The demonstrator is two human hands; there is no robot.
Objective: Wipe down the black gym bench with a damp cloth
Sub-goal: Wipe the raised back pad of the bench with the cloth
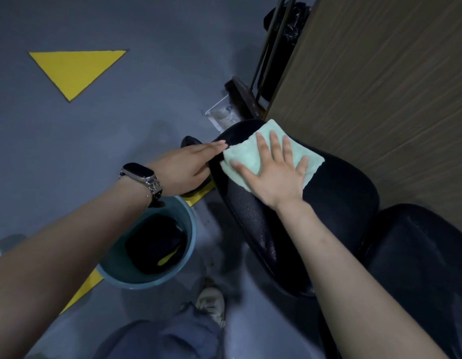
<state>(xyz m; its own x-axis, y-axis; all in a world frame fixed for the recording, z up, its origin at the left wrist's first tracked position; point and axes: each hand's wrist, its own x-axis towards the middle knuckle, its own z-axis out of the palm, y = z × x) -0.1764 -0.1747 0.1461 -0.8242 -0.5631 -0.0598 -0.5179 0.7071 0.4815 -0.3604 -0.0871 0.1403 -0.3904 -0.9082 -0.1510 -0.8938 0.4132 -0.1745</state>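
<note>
The black gym bench (338, 200) runs from centre to lower right, its padded surface glistening wet in patches. A pale green cloth (250, 156) lies flat on the far end of the pad. My right hand (273, 172) presses on the cloth with fingers spread. My left hand (191, 164), with a watch on the wrist, rests flat against the left edge of the pad, fingertips touching the cloth's corner. A second black pad (426, 265) sits at lower right.
A blue bucket (188, 229) holding water stands on the grey floor just left of the bench. A wood-grain wall panel (380, 73) runs close along the bench's right side. Metal poles and a clear tray (222, 115) lie beyond the bench. My shoe (211, 304) is below.
</note>
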